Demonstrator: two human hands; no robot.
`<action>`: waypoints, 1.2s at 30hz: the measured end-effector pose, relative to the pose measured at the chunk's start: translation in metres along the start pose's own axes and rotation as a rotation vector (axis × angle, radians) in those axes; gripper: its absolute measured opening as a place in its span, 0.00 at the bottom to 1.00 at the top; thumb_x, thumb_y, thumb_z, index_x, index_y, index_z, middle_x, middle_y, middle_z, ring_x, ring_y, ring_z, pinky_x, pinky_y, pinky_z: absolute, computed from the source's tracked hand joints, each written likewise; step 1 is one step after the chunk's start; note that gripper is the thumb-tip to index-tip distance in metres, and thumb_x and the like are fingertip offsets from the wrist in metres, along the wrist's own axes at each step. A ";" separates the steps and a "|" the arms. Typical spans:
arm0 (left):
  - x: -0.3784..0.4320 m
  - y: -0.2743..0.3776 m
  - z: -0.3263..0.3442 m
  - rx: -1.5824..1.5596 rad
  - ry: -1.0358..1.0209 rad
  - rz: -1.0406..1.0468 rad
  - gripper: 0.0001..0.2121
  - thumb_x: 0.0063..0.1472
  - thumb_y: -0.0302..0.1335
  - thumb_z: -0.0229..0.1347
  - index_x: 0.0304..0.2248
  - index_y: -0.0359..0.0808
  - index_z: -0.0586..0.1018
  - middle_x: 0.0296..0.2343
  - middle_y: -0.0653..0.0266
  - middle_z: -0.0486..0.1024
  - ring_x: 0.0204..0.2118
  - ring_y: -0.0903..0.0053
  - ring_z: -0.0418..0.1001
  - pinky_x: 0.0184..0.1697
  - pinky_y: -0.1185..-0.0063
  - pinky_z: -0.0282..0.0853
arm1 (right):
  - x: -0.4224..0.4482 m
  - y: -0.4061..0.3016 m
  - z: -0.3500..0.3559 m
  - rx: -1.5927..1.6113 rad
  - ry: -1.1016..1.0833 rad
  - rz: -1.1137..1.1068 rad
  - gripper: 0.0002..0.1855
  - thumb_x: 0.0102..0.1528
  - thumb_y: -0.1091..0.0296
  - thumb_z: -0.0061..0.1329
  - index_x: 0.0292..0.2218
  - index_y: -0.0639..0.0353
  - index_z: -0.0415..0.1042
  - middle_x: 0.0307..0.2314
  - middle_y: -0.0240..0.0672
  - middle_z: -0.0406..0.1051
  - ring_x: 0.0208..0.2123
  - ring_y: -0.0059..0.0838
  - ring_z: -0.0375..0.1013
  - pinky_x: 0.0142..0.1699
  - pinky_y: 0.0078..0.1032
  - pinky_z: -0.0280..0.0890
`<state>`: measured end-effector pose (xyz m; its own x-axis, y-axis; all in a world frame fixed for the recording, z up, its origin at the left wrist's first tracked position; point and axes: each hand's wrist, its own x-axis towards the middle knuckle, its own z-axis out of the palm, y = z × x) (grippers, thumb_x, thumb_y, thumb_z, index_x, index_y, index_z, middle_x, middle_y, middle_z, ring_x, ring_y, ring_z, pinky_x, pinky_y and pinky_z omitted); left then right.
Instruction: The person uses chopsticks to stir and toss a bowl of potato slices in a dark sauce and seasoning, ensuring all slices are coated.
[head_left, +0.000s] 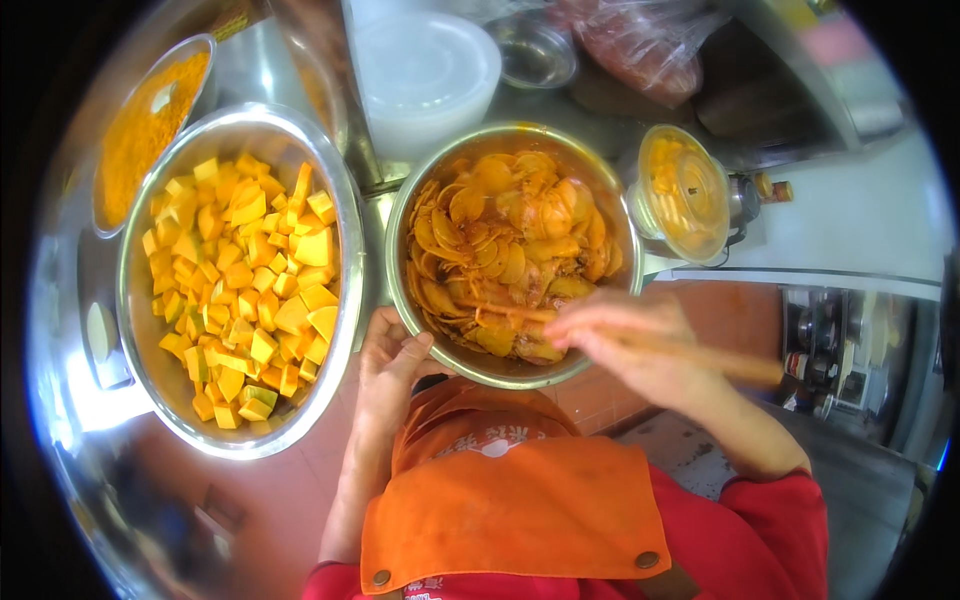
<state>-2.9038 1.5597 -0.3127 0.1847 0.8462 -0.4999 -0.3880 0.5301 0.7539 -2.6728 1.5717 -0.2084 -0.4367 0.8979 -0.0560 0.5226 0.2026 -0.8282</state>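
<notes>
A round metal bowl (510, 381) stands before me, full of thin round slices (469, 206), perhaps potato, coated in reddish-orange seasoning. My left hand (390, 367) grips its near-left rim, thumb on top and fingers underneath. Long wooden chopsticks (720, 361) are held in my right hand (630, 341) over the bowl's near-right side. Their tips reach in among the slices; the hand and sticks are blurred. To the left, a wide metal basin (352, 255) holds many cut chunks of orange pumpkin (262, 262).
A container of orange crumbs (150, 142) sits beyond the basin. Behind the bowl are a lidded white plastic tub (427, 67), a small metal bowl (532, 52) and a clear plastic bag (645, 45) with reddish contents. A lidded clear container (686, 191) stands close on the right.
</notes>
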 end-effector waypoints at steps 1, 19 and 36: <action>0.001 0.001 0.000 0.005 -0.012 0.007 0.08 0.55 0.18 0.44 0.37 0.31 0.63 0.32 0.56 0.70 0.28 0.73 0.73 0.29 0.80 0.74 | -0.002 -0.001 0.009 0.060 0.025 -0.030 0.06 0.50 0.76 0.45 0.31 0.61 0.72 0.28 0.38 0.72 0.28 0.25 0.73 0.28 0.15 0.71; 0.010 -0.010 0.003 0.004 -0.023 0.006 0.08 0.56 0.19 0.45 0.36 0.32 0.64 0.31 0.59 0.69 0.28 0.75 0.72 0.29 0.80 0.74 | 0.047 0.062 -0.007 0.277 0.427 0.234 0.09 0.54 0.70 0.43 0.35 0.63 0.72 0.31 0.36 0.72 0.30 0.25 0.73 0.36 0.16 0.68; 0.008 -0.011 0.003 -0.049 -0.022 0.036 0.08 0.56 0.18 0.44 0.36 0.31 0.62 0.32 0.56 0.69 0.29 0.73 0.74 0.29 0.79 0.75 | -0.002 0.020 0.015 -0.153 -0.187 -0.225 0.09 0.46 0.74 0.49 0.33 0.56 0.73 0.34 0.39 0.71 0.34 0.32 0.72 0.34 0.20 0.72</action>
<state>-2.8954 1.5611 -0.3243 0.1893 0.8661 -0.4625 -0.4382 0.4961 0.7496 -2.6727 1.5682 -0.2333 -0.6727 0.7399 0.0056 0.4961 0.4566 -0.7385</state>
